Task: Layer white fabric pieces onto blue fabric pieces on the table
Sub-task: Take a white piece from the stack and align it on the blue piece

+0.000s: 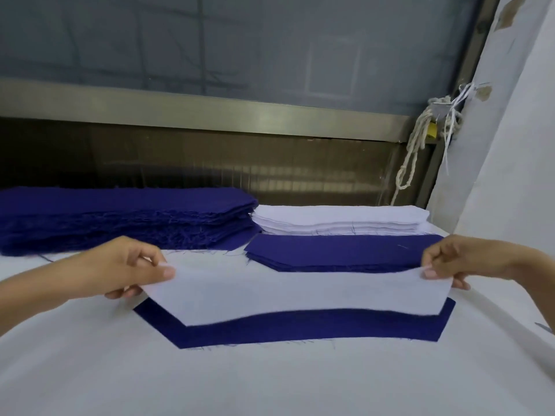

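— Where's the white piece (288, 292)?

— I pinch its ends, left hand (120, 268) and right hand (459, 259), over the blue piece (270, 328).

— Handling?

— Light and limp, I judge; corners are best.

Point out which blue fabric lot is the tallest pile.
The thick stack of dark blue fabric pieces at the far left. The low blue pile before the white stack is a few layers; the single blue piece under the held white piece lies flat.
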